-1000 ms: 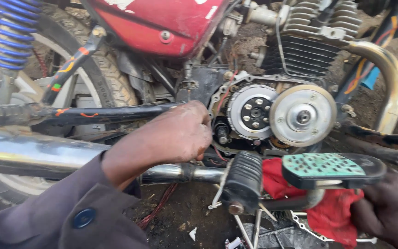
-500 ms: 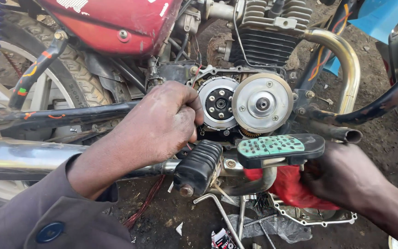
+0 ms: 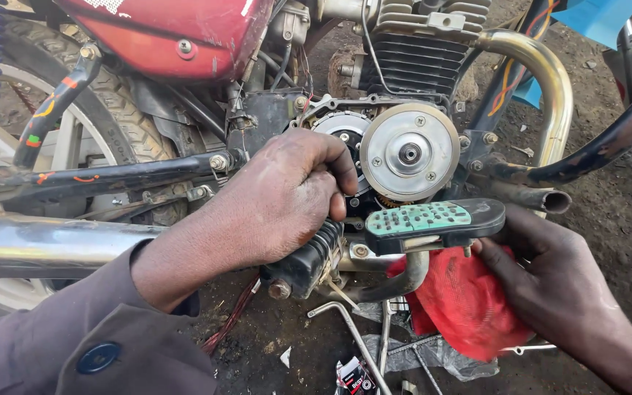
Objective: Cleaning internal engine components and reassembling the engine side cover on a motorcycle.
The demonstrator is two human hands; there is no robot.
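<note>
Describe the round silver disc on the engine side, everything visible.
The round silver disc is a flat, dull metal plate facing the camera, mounted on the open side of the motorcycle engine below the cooling fins. It has a raised central hub with a hole and several small screws around it. The surface looks smudged and scuffed. It partly overlaps a smaller toothed clutch part on its left. The left hand curls beside its left edge; contact cannot be told. The green-studded footrest sits just below.

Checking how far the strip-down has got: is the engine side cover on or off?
Off. The round clutch disc and its bolts sit bare beside the left hand.
</note>
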